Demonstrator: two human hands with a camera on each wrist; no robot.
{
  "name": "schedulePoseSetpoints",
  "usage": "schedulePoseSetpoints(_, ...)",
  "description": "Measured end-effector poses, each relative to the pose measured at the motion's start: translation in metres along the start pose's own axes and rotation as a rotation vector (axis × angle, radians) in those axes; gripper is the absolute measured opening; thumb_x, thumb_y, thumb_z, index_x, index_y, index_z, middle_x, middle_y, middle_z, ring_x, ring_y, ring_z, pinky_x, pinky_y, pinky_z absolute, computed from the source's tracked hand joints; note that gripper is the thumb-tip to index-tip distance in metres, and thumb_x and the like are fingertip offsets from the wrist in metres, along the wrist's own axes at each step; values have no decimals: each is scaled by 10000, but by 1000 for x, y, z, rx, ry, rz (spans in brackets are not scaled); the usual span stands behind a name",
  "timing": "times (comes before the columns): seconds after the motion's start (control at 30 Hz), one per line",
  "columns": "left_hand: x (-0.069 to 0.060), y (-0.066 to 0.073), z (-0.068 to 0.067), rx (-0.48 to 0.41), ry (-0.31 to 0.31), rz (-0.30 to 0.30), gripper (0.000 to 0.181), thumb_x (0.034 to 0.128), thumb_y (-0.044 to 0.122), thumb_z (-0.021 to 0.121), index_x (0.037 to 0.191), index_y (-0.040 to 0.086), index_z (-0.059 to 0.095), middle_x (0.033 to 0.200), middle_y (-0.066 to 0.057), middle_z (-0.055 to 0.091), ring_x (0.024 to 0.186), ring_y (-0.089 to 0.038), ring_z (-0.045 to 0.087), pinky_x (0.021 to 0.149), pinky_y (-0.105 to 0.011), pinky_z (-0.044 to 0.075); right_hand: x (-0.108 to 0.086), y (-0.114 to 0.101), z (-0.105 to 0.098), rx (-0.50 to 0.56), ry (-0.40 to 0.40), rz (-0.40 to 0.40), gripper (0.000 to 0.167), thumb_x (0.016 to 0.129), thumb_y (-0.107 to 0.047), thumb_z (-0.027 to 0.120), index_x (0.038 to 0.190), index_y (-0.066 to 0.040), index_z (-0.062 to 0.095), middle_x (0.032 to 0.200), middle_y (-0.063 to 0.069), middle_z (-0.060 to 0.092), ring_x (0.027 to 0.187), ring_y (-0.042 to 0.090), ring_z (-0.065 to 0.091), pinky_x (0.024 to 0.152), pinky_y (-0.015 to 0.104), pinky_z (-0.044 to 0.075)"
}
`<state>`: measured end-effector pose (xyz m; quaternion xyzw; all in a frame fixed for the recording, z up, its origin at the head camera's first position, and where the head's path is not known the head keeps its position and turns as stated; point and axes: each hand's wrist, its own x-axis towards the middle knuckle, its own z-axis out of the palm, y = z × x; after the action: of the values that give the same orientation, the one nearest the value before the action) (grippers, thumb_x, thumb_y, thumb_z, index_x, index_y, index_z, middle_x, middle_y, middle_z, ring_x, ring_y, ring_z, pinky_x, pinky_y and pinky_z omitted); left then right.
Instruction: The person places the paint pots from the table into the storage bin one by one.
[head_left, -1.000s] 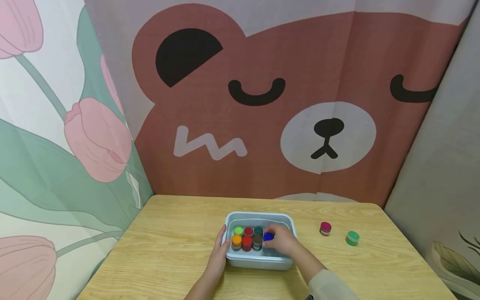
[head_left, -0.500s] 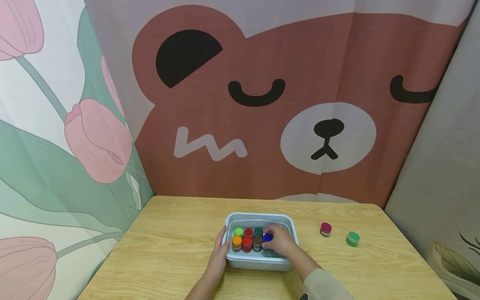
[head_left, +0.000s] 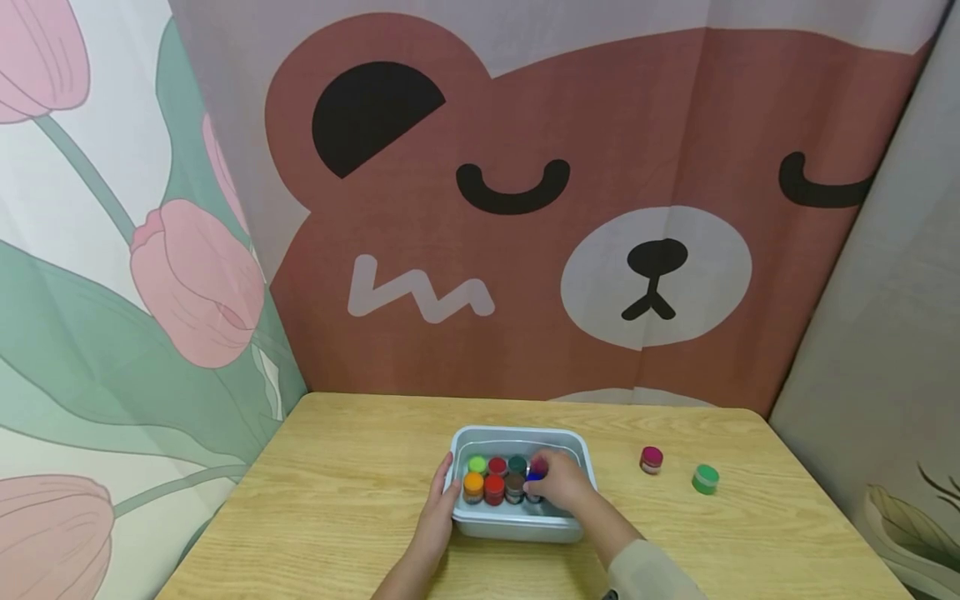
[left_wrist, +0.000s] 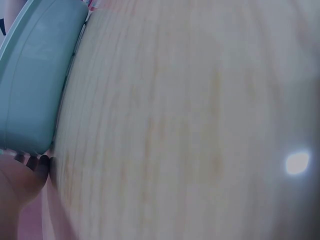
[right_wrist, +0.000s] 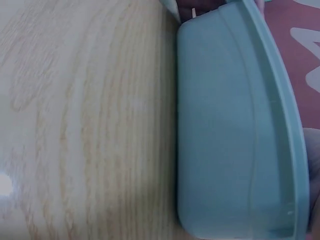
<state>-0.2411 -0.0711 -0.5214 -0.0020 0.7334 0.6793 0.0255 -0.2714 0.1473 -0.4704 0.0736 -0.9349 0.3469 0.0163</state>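
Note:
A pale blue-grey plastic tub (head_left: 517, 528) stands on the table, with small paint jars inside. My left hand (head_left: 433, 517) holds its left end, the thumb at the rim and the fingers along the outer wall. Reaching into the right part of the tub, my right hand (head_left: 561, 481) pinches a blue paint jar (head_left: 534, 477), mostly covered by the fingers. A purplish-red patch shows beside these fingertips; what it belongs to is unclear. To the left of the blue jar stand the brown jar (head_left: 514, 487), the red jar (head_left: 494, 489) and the orange jar (head_left: 473, 487).
Behind them sit a lime green jar (head_left: 477, 466), a dark red jar (head_left: 497, 467) and a dark green jar (head_left: 517, 465). Right of the tub, a magenta jar (head_left: 651, 460) and a green jar (head_left: 705, 478) stand on the wooden table (head_left: 360, 467). A bear-print cloth (head_left: 525, 358) hangs behind.
My right hand has shifted slightly left inside the tub with the blue jar, whose top is now less visible. The left hand and the tub stay in place.

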Motion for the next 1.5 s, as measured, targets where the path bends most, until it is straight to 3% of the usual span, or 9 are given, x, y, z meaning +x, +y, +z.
schedulePoseSetpoints(0.2,-1,0,0,4,2,2,556,1040,341,388,1561,213,246,1630,-178,188,1480,-489,126,1128,-742,101,-1,-1,-9,59,27,3,352,780,-145,803,1074,-6,670,1037,145,673,977,299,631,845,473,536)
schedulePoseSetpoints(0.43,0,-1,0,7,-2,10,560,1040,359,382,1562,212,242,1630,-178,188,1480,-488,128,1132,-736,105,-8,-1,-27,170,80,62,348,830,-154,770,1149,-56,668,1178,152,615,844,185,622,687,319,552)
schedulePoseSetpoints(0.57,0,-1,0,-4,-7,13,556,1044,344,374,1563,200,237,1632,-180,177,1484,-484,114,1136,-732,92,-13,6,-41,206,125,85,386,837,-158,765,1188,-48,648,1235,185,603,871,200,636,692,317,574)
schedulePoseSetpoints(0.77,1,-1,1,-8,-1,19,552,1044,328,379,1562,198,242,1631,-177,184,1485,-480,117,1138,-728,91,-17,27,-62,246,184,108,435,879,-171,723,1275,-42,599,1292,222,566,972,260,644,722,315,586)
schedulePoseSetpoints(1.0,1,0,0,-9,-9,12,556,1046,339,373,1566,206,229,1634,-177,175,1485,-480,115,1135,-733,91,-27,59,-84,254,219,135,538,928,-325,668,1370,-62,511,1377,206,510,1165,336,571,845,367,565)
schedulePoseSetpoints(1.27,0,-1,1,-2,-5,25,550,1041,323,378,1562,213,241,1634,-175,176,1484,-488,108,1120,-751,78,-37,89,-107,279,247,217,595,960,-367,609,1425,-42,432,1405,222,449,1232,348,498,818,275,557)
schedulePoseSetpoints(1.5,1,-2,1,-11,2,41,552,1039,306,386,1562,204,243,1631,-182,179,1483,-488,114,1124,-746,86,-43,116,-116,235,270,280,662,971,-430,563,1459,-20,386,1446,264,418,1285,395,436,953,477,489)
